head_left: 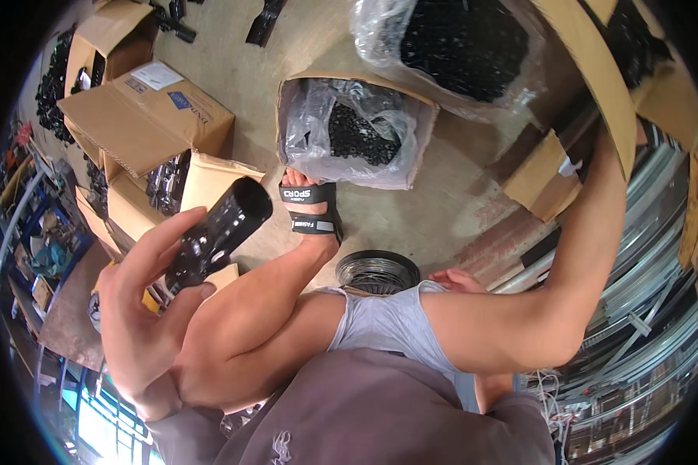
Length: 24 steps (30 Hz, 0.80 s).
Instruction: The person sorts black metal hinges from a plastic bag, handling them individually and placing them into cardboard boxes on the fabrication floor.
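My left hand (143,310) is raised at the left, its thumb and fingers closed around a glossy black tube (221,232). The tube's wide round mouth tilts up and to the right, and its lower end is partly hidden by the hand. My right hand (456,280) shows only in part beyond my right thigh, with loosely bent fingers and nothing visible in them. Next to those fingers a round coil of dark wire (377,271) stands on the floor. The rest of that hand is hidden by the leg.
Ahead stands an open carton (423,147) lined with plastic, holding small black parts. Beyond it a plastic bag (376,35) contains more black pieces. Cardboard boxes (124,124) with black parts stand at the left. Long metal bars (644,302) lie along the right.
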Available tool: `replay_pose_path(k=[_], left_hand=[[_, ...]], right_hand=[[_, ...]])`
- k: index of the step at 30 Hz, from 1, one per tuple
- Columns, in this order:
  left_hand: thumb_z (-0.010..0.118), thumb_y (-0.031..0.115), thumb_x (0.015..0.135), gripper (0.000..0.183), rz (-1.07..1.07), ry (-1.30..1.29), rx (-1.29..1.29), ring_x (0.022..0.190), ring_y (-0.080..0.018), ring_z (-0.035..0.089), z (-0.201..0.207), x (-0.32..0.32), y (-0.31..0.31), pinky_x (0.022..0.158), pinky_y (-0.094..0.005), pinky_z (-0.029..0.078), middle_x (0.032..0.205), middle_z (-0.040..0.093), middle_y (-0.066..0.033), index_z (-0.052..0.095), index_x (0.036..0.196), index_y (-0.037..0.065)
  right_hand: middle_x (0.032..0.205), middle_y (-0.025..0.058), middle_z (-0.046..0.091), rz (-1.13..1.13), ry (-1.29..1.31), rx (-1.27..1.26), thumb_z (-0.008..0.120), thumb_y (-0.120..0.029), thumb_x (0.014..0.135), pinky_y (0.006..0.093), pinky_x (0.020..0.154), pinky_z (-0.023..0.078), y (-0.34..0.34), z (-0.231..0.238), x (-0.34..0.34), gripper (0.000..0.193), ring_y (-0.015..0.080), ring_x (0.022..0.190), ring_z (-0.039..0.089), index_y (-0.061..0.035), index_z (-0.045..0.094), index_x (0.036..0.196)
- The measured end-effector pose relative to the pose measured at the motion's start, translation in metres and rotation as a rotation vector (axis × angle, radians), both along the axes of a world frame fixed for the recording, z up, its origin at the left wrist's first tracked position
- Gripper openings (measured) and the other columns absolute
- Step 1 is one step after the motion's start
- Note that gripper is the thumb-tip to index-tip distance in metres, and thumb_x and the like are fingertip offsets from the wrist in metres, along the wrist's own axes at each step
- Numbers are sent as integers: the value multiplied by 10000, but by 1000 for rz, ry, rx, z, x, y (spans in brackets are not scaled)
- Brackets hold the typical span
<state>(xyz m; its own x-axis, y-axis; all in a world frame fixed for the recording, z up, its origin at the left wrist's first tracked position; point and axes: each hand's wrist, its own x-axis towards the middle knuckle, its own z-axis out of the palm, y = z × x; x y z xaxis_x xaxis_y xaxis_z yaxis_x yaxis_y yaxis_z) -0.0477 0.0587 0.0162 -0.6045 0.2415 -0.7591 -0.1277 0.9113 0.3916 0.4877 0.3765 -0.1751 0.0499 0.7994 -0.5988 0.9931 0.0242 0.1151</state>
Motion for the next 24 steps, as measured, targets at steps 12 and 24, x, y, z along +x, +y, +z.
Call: replay_pose_path(k=[12,24], left_hand=[[672,-154,569,619,-10,247,113,993,-283,721,11,2,-27,875,-311,534,1085,717,-187,671,1172,-15],[730,-62,697,549,-214,447,243,875,-371,693,19,-1,-32,735,-403,529,944,715,-192,637,1215,94]], right_hand=[[681,-22,468,311,-180,61,525,-227,1033,284,544,351,117,60,-110,288,82,599,399,-10,597,858],[1031,158,702,1292,625,-83,629,-179,919,455,824,538,-10,38,-440,190,393,962,655,-73,694,1063]])
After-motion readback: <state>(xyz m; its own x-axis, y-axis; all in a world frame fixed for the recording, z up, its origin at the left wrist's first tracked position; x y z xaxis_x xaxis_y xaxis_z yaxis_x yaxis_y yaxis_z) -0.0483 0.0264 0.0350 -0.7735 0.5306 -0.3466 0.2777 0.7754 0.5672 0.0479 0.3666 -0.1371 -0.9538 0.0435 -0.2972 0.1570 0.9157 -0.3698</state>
